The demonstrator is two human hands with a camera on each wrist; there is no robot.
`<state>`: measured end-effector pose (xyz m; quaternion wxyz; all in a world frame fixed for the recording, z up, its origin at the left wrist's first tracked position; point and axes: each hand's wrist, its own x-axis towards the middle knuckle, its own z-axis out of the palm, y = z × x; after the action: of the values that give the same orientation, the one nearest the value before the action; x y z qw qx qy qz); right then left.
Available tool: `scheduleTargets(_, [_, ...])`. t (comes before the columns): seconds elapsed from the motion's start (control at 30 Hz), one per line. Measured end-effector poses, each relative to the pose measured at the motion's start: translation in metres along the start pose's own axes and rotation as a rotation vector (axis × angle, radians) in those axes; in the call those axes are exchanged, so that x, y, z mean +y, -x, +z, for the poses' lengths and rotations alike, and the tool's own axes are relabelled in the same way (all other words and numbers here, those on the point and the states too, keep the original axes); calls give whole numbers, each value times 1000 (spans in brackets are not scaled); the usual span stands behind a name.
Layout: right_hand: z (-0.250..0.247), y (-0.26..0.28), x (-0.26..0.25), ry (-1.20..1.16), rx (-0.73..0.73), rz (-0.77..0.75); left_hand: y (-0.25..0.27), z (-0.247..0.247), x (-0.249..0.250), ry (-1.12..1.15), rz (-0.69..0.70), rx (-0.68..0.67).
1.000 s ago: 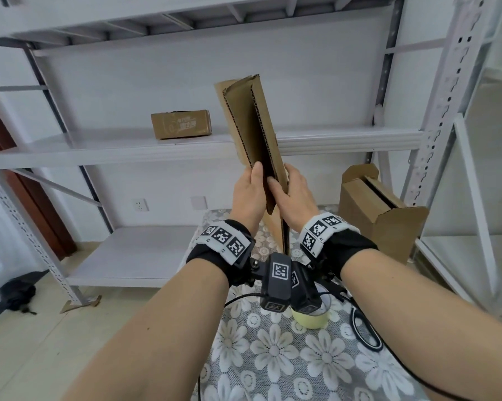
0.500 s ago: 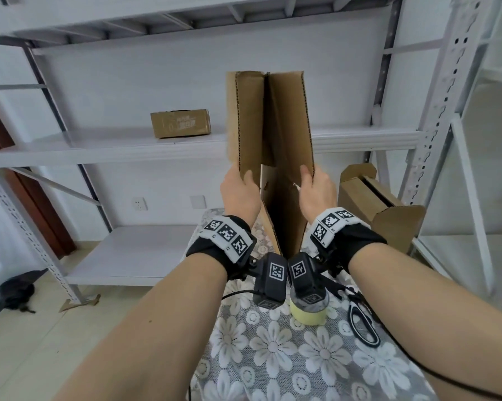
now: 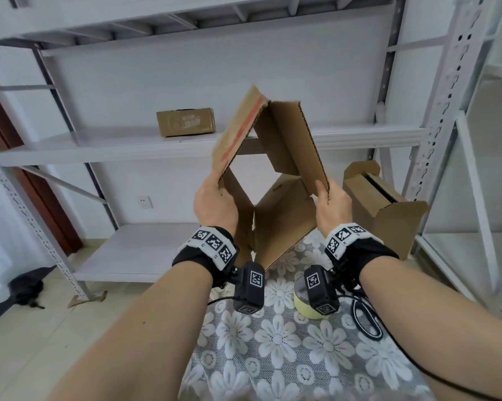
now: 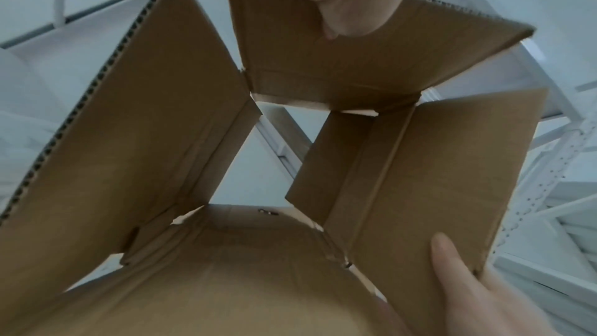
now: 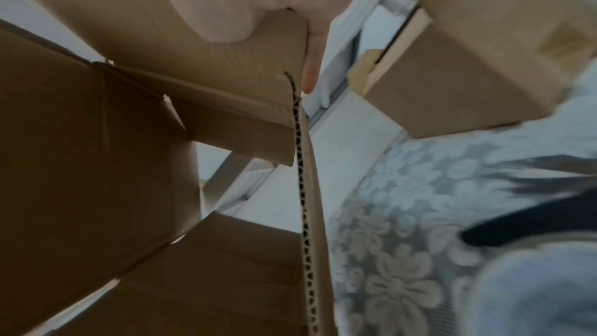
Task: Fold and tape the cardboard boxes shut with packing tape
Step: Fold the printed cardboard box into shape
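Left hand and right hand each grip a side of the cardboard box; uneven pulling could skew it or crease a panel.

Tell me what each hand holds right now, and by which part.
Both hold the opened cardboard box in the air: the left hand grips its left side edge, the right hand pinches the right flap's edge.

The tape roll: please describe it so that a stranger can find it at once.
Start at the table with the flower-patterned cloth, below the raised box. The pale yellow tape roll lies there, left of black scissors; nothing else on the table is round and yellow.
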<state>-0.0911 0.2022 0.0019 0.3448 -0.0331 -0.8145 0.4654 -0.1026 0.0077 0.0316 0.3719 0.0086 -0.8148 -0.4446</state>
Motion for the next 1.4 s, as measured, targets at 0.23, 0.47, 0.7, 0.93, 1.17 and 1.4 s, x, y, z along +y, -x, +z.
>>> scheduleTargets(0.23, [-6, 18, 33, 63, -10, 116, 8, 5, -15, -97, 132, -34])
scheduleTargets(0.47, [3, 17, 62, 45, -143, 425, 1, 16, -7, -265, 449, 81])
scheduleTargets(0.7, [16, 29, 80, 224, -366, 587, 6, 22, -13, -327, 634, 38])
scheduleTargets(0.93, [12, 31, 102, 408, -306, 603, 15, 26, -35, -373, 619, -24])
scheduleTargets(1.17, [9, 36, 100, 538, -522, 617, 27, 34, -45, -367, 612, -118])
scheduleTargets(1.4, [10, 60, 105, 658, -746, 538, 33, 31, -41, -326, 479, -180])
